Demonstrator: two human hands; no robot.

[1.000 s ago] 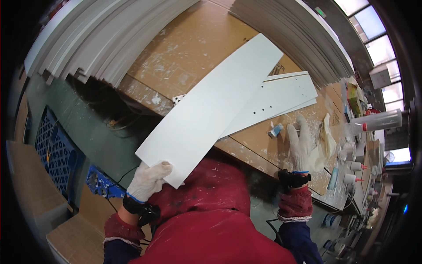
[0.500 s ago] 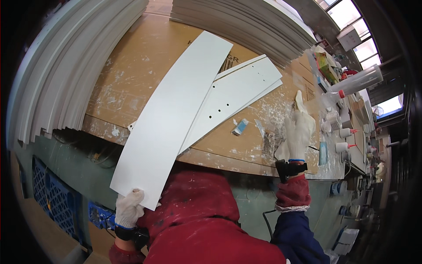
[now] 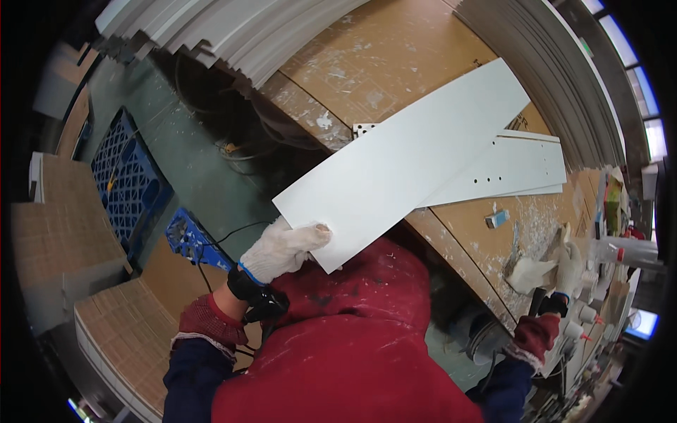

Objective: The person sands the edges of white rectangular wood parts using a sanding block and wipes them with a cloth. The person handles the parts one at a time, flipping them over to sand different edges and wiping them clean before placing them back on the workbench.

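Head view: where is the white panel, and what has it?

Left hand, gloved, pinches its near end, thumb on top, fingers mostly hidden; far part lies over drilled panels on the cardboard-covered bench

And the right hand?

Off to the right, beside a crumpled pale cloth; small and blurred, cannot tell whether it is closed on anything

How would the panel handle?

Probably stiff, fairly light, smooth enough to slip, corners easily chipped. Long, so a one-end hold likely levers on the wrist; better taken by both long edges near mid-length

Counts?

One panel in hand; at least two drilled ones beneath, the upper showing three holes in a row; one small blue block; two red-tipped bottles; two panel stacks, pieces too many to count
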